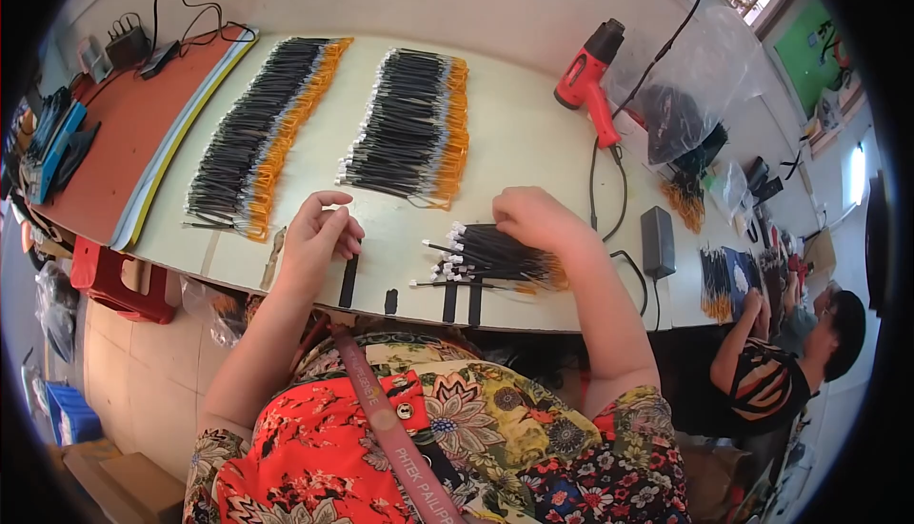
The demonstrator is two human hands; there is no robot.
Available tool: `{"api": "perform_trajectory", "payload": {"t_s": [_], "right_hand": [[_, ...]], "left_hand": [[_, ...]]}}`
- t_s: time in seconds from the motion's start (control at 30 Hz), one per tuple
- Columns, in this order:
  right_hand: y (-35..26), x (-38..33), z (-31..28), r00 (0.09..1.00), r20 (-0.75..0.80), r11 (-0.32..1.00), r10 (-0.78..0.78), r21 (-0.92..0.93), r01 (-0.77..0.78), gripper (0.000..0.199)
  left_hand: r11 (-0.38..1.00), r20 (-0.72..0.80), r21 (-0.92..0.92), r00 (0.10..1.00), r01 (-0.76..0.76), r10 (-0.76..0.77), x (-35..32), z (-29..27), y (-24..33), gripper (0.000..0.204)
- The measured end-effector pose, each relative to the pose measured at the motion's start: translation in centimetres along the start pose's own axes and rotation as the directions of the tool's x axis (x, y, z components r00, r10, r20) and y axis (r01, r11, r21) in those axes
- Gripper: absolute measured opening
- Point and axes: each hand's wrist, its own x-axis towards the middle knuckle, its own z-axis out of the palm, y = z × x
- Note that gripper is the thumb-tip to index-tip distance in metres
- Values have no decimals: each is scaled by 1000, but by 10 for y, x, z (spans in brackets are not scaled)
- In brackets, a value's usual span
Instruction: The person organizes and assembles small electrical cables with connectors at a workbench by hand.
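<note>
My right hand (538,217) rests at the far edge of a loose pile of short black cables (490,256) with white connectors and orange wire ends. Its fingers are pinched together, and whatever lies between them is hidden. My left hand (322,234) hovers over the table near the front edge, fingers loosely curled and apart, with nothing visible in it. Beyond the hands lie two neat rows of the same kind of cable: one long row (271,115) at the left and a second row (405,124) in the middle.
A red heat gun (592,81) stands at the back right, its cord running past a grey power adapter (657,241). Black tape strips (462,302) mark the table's front edge. A red-brown board (157,134) lies left. Another person (776,362) works at the right.
</note>
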Motion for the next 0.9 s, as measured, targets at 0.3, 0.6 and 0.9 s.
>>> {"api": "perform_trajectory", "payload": {"t_s": [0.3,0.6,0.9], "right_hand": [[-13,-21,-29,892,-419,982,-167,-154,112,9],[-82,8,-24,814,-503,945,-290,-13,328,18],[-95,28,-14,799,-512,943,-315,-74,324,18]], "left_hand": [[1000,27,18,1000,12,-12,0,-1,2,16],[999,173,-48,985,-20,28,3,30,25,26],[999,56,1,998,-34,34,6,12,14,21]]}}
